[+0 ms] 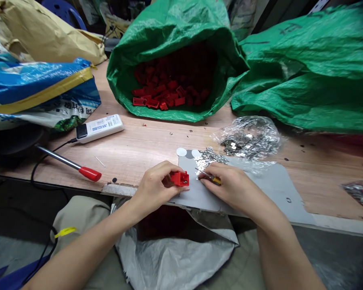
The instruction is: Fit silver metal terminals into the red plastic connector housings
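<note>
My left hand (157,181) grips a small red plastic part (180,178) between thumb and fingers, its open side facing right with a bit of metal inside. To its right, my right hand (226,181) holds a thin pointed tool with a yellow handle (216,180). The tool's tip points left, by the near edge of a pile of small shiny metal pieces (210,157). Both hands are above a grey mat (269,181) at the table's front edge.
Behind stands an open green sack (175,24) of red parts, with another green sack (308,76) on the right. A clear bag of metal pieces (251,139), a white device (100,128) and a red-handled lever (90,173) lie around. A grey bag (181,249) hangs below.
</note>
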Demonstrator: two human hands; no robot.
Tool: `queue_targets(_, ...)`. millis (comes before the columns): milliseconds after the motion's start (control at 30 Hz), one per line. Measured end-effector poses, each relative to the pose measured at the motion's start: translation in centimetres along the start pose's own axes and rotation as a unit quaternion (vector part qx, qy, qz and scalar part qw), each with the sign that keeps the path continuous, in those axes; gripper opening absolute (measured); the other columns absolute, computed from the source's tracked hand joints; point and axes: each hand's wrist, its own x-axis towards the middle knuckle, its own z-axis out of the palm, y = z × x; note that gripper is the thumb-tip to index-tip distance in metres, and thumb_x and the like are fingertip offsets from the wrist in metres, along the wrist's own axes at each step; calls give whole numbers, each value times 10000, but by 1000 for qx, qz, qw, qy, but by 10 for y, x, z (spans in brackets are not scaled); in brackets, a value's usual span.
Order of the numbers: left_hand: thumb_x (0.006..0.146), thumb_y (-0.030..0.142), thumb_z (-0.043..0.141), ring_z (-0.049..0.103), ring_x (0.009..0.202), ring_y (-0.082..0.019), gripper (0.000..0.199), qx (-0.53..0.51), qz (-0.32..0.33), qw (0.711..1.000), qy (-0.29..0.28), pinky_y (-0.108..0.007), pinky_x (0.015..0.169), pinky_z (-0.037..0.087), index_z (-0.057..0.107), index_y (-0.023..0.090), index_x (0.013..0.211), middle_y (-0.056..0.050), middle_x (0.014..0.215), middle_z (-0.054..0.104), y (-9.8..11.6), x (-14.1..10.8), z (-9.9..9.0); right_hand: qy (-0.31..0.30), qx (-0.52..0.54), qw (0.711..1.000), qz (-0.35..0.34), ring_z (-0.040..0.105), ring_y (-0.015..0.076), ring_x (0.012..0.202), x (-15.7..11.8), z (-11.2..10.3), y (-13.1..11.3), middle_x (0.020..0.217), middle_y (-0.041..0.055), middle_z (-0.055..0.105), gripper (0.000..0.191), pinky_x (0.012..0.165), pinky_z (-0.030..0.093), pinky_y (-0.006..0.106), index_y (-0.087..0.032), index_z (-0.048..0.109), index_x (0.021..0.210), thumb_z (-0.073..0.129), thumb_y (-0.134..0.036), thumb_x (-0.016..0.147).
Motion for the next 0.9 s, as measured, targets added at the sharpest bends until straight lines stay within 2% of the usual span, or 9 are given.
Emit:
queue_targets(233,758,251,847,629,792,-142,271,0,-2,1000,-1,-247,658,474,693,188,972,-24,910,699,2,0,-1,-7,35,999,6,593,193,752,-1,-2,7,848,12,654,84,650,395,285,-210,622,842,616,-167,913)
queue_targets(467,767,261,840,640,821,-153,269,5,7,1000,1,-258,683,486,688,189,978,-29,925,706,0,1,-1,86,37,995,-48,626,207,782,5,4,1,867,47,679,133,677,427,293,-193,658,846,557,-134,910)
queue_targets(600,770,255,836,644,812,-155,267,4,6,1000,2,-263,677,490,685,191,980,-33,925,706,-1,0,0,26,74,995,-56,652,219,798,1,-4,0,894,52,714,165,692,463,299,-210,719,877,564,-188,931)
queue_targets(667,772,256,833,651,822,-163,268,6,12,1000,3,-269,682,494,682,189,983,-39,930,709,0,0,0,21,91,995,-42,663,221,802,-1,-7,4,904,50,730,164,697,475,301,-217,736,885,580,-213,933)
queue_targets(767,774,250,832,655,829,-166,265,15,18,1000,1,-271,691,493,680,187,983,-41,929,711,1,-1,0,53,74,996,-11,663,217,785,0,-6,8,871,44,730,140,683,464,300,-211,735,870,607,-230,924)
queue_targets(900,765,233,839,653,830,-159,267,19,17,1000,1,-267,708,488,679,184,973,-32,924,709,3,0,-1,57,19,997,41,644,212,748,6,4,-1,809,31,708,106,643,420,295,-203,690,800,645,-217,895)
